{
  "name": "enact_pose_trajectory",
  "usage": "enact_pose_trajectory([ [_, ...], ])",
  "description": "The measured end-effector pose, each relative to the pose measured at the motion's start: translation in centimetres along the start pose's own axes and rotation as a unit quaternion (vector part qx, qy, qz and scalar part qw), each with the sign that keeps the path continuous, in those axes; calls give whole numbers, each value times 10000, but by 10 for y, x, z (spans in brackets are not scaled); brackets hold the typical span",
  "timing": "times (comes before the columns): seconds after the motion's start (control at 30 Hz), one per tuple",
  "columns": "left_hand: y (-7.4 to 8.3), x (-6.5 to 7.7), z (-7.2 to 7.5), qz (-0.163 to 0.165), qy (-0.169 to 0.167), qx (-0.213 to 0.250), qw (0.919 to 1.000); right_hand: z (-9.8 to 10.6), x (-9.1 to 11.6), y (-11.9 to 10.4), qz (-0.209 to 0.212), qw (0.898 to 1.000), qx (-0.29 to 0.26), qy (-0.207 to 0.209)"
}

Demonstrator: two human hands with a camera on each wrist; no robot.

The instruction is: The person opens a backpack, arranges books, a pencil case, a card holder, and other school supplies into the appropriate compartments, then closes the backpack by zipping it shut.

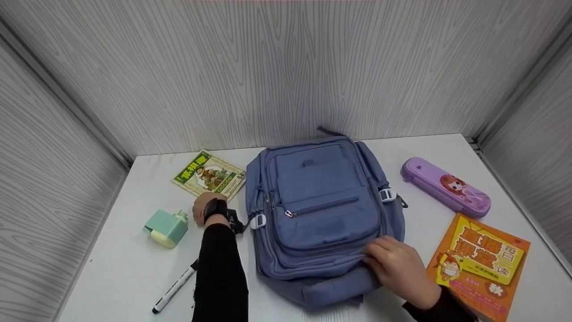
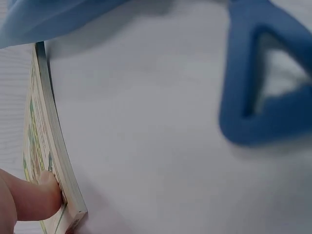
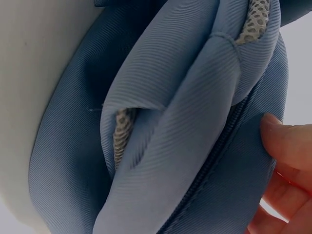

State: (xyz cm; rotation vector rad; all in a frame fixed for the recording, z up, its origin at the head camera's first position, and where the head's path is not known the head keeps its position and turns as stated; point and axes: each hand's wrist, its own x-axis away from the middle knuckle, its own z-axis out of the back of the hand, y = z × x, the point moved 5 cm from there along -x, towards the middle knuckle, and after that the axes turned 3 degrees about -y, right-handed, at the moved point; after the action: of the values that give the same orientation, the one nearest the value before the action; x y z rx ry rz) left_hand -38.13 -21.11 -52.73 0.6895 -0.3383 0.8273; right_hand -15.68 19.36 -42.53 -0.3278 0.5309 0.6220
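Note:
A blue backpack point(image 1: 326, 170) lies front side up in the middle of the white table. My left hand point(image 1: 203, 208) is at the near edge of a thin green-and-cream book point(image 1: 212, 176) left of the backpack. In the left wrist view the thumb point(image 2: 41, 197) presses on the cover of that book point(image 2: 39, 131) near its corner; the other fingers are mostly hidden. At the backpack's lower right, my right hand point(image 1: 397, 266) pinches the fabric edge. The right wrist view shows its fingers point(image 3: 287, 146) on the cloth beside a dark zipper point(image 3: 209, 165).
A mint-and-yellow pencil sharpener-like object point(image 1: 167, 228) and a white marker point(image 1: 172, 290) lie on the left, the marker partly behind the left sleeve. On the right are a purple pencil case point(image 1: 447, 185) and an orange book point(image 1: 482, 268). Patterned panels point(image 1: 286, 67) enclose the table.

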Motion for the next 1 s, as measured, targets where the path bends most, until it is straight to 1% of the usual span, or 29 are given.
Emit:
enact_pose_trajectory([
  [0.13,8,0,-4,33,118,-111,9999,3,0,2,-42,10000,16,-18],
  [0.23,13,-4,-8,111,145,-135,9997,3,0,2,-22,10000,-3,-10],
  [0.37,14,-13,-13,462,125,58,9988,4,2,3,8,10000,-6,24],
  [0.47,15,-18,-13,623,138,167,9978,5,2,4,5,10000,-10,81],
  [0.67,14,-12,-9,565,258,242,9978,7,2,4,-33,9999,-100,131],
  [0.77,11,-9,-8,565,233,231,9979,6,2,4,-64,9999,-91,94],
  [0.83,7,-9,-7,465,147,172,9987,6,2,3,-72,9999,-71,63],
  [0.9,3,-14,-6,239,36,9,9997,6,2,2,-81,9999,-70,34],
  [0.97,1,-26,-7,-82,-110,-56,9999,6,1,2,-108,9999,-66,14],
  [1.0,0,-35,-8,-264,-200,-41,9994,6,1,2,-127,9999,-60,0],
])
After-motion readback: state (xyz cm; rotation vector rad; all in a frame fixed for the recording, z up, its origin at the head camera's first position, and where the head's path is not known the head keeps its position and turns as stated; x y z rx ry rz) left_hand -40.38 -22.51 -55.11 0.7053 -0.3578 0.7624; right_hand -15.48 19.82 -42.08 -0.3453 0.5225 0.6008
